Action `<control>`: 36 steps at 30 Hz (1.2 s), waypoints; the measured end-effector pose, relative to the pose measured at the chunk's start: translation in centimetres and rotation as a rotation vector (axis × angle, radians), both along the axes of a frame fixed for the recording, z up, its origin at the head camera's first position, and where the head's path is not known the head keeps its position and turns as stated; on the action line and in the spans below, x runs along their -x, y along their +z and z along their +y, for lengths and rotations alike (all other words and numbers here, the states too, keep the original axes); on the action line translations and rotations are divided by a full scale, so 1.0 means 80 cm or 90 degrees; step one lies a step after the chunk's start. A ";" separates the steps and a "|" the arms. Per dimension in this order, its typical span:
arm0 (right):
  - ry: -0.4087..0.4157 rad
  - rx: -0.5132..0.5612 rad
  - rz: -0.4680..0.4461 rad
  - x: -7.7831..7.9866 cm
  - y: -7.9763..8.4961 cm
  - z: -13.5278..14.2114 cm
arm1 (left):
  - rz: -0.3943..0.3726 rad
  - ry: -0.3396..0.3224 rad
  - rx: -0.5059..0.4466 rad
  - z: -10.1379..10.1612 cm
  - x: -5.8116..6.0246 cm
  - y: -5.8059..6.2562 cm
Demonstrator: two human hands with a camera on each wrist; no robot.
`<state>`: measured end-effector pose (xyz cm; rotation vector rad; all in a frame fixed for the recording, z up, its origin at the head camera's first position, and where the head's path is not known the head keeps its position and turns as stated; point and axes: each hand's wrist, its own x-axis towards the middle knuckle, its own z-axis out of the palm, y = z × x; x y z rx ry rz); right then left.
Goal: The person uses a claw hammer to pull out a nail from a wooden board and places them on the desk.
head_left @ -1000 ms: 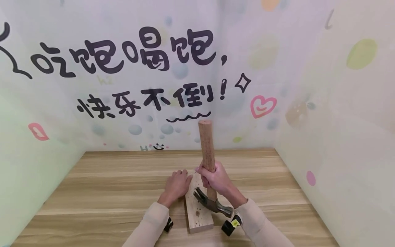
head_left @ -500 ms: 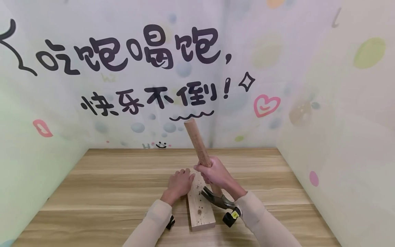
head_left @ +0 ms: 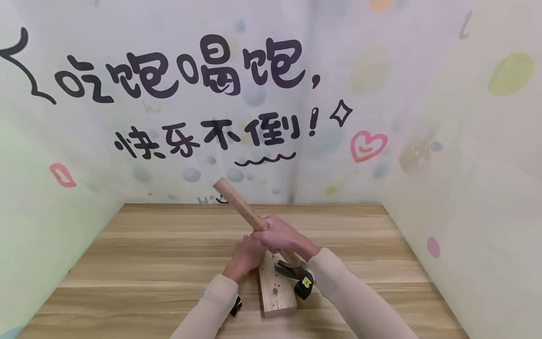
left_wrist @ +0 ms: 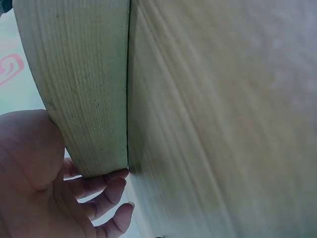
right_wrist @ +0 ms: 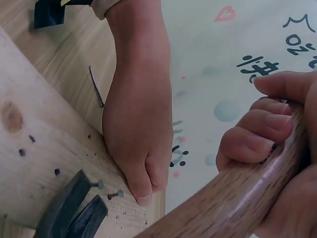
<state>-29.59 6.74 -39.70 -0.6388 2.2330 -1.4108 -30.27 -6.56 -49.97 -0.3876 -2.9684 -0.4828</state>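
My right hand grips the wooden handle of a claw hammer, which leans up and to the left. The dark claw head is low over a pale wooden block marked with several small holes. In the right wrist view two nails stand in the block; one nail is beside the claw, the other partly behind it. Whether the claw touches a nail I cannot tell. My left hand holds the block's far end, its fingers bent round that end in the left wrist view.
A loose nail lies on the wood-grain table beside the block, left of my left hand in the right wrist view. Printed cloth walls enclose the table at the back and both sides.
The hammer handle has swung down to the left, from nearly upright to a clear slant. My right hand has moved left with it, close to my left hand, which still holds the block.
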 end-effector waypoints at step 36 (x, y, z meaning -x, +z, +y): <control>-0.052 0.122 0.076 0.004 -0.015 -0.009 | 0.000 -0.005 0.095 0.004 0.006 -0.007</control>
